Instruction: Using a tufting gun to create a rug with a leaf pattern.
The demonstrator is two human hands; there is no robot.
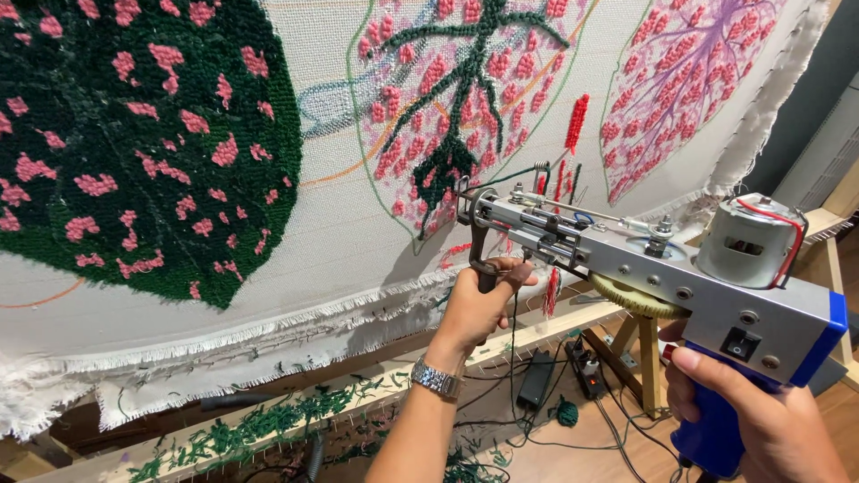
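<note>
- Against the stretched white backing cloth [358, 224], a tufting gun [644, 268] is held level, its needle end touching the fabric just below a pink and dark green leaf motif [456, 98].
- Left hand [479, 304]: the fingers are curled tight round the gun's dark front handle, beneath the needle end; a metal wristwatch [436, 377] sits on that wrist.
- Right hand [761, 420]: the fingers are wrapped round the blue rear grip [711, 438], with the forefinger lying along the grey body just under a small black switch [741, 343].
- On top of the gun, near the rear, sits a round grey motor [750, 240] with a red wire over it; a yellowish gear [631, 300] shows under the body.
- Red yarn [577, 121] hangs on the cloth just above the gun's tip.
- Far left, a large finished leaf [134, 134] in dark green with pink flecks fills the cloth.
- Upper right, a pink and purple leaf [689, 72] is partly worked.
- Below, the wooden frame rail [295, 411] carries green yarn scraps [259, 427], and black cables and a power adapter [537, 377] lie on the floor.
</note>
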